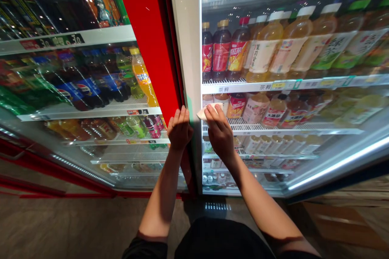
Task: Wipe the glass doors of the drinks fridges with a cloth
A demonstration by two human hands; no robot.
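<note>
Two upright drinks fridges stand side by side before me. My left hand (180, 129) lies on the red door frame (148, 28) of the left fridge, its fingers stretched out and holding nothing. On the right, my right hand (221, 134) presses a pale cloth (201, 114) to the left edge of the other fridge's glass door. Part of the cloth is hidden under the fingers, so I cannot tell if it is cloth or paper. A white frame (185, 48) runs between the two hands.
Behind the right glass stand rows of tea bottles (266, 48) on white shelves. Cola bottles (80, 87) and an orange soda bottle (142, 75) fill the left fridge. A cardboard piece (343, 224) lies at the lower right on the floor (75, 226).
</note>
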